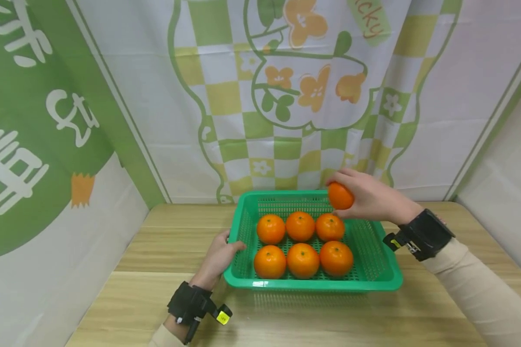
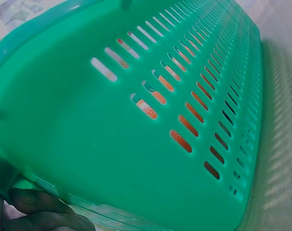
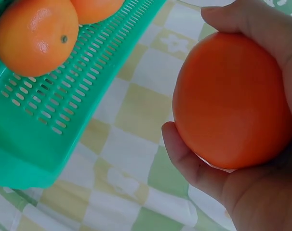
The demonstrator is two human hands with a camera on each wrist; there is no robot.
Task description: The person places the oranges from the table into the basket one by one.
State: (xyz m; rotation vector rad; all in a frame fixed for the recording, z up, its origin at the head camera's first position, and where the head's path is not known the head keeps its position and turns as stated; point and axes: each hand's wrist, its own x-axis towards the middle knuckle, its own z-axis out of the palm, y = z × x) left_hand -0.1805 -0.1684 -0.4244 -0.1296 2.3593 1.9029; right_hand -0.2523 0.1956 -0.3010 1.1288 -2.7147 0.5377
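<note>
My right hand (image 1: 369, 197) grips an orange (image 1: 340, 195) above the back rim of the green basket (image 1: 373, 277), which holds six more oranges, while my left hand (image 1: 219, 255) grips its left edge

At the top of the head view, slightly right of centre, a pale green label (image 1: 368, 20) on the printed backdrop (image 1: 438, 96) shows orange letters "icky", cut off by the frame; white characters at the upper left cannot be made out.
</note>
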